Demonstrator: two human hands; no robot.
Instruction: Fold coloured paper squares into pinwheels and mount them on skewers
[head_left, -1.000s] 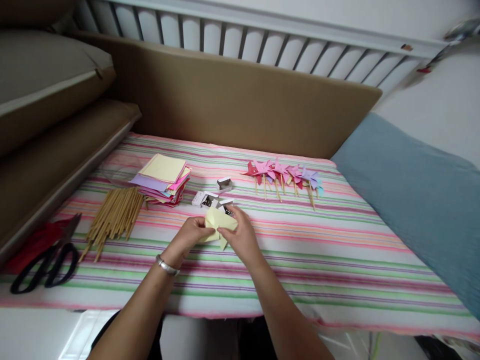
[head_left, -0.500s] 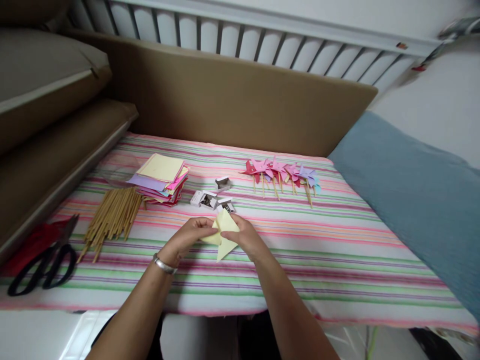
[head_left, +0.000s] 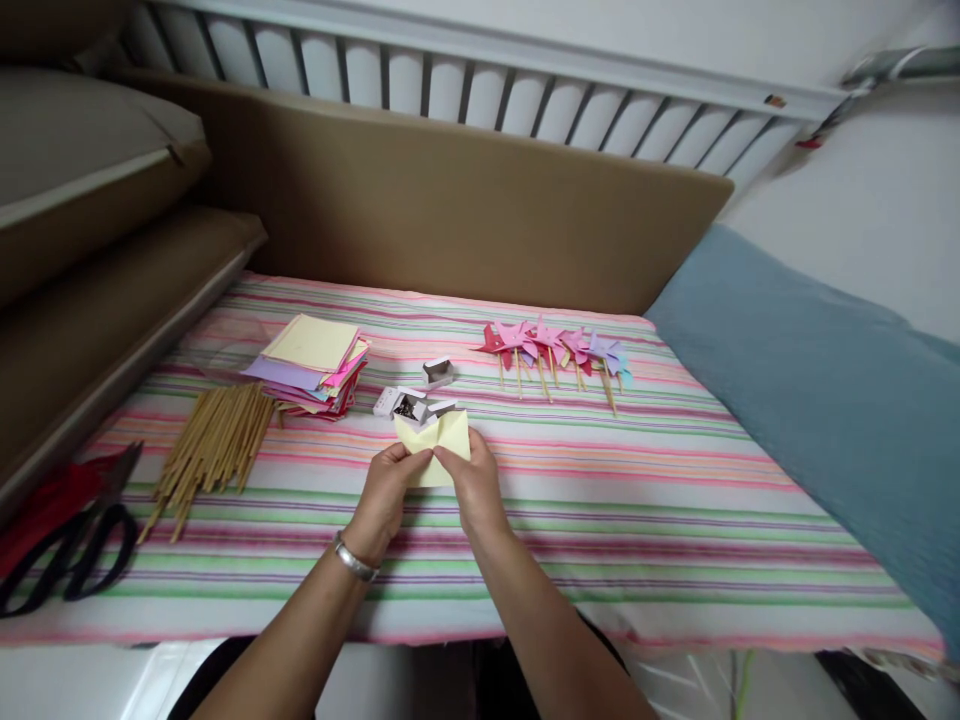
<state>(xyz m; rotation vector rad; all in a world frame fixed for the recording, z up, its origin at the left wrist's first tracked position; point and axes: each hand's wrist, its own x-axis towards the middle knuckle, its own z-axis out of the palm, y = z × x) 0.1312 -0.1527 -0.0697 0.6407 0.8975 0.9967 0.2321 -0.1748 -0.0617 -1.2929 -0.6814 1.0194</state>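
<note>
Between my two hands is a pale yellow sheet of paper (head_left: 451,432), its upper edge bent and partly curled. My left hand (head_left: 386,487) pinches its left side, thumb on top. On the right side my right hand (head_left: 478,482) grips it the same way, and the thumb tips nearly meet at the paper's middle. Just beyond the paper sit small white boxes; one open box (head_left: 409,407) holds small dark metal pieces, and another box (head_left: 438,372) lies behind it. The paper hides part of the nearest box.
Left of the boxes is a stack of coloured paper squares (head_left: 311,345), with a pile of thin wooden sticks (head_left: 212,440) in front. Black-handled scissors (head_left: 82,545) lie at the far left. Several paper pinwheels (head_left: 551,345) rest back right on the striped cloth (head_left: 637,520). A brown board (head_left: 450,200) stands behind.
The paper has turned and opened out flatter, where before it showed pointed folded corners. Both hands have shifted their hold, bringing the thumbs close together. The view has moved slightly.
</note>
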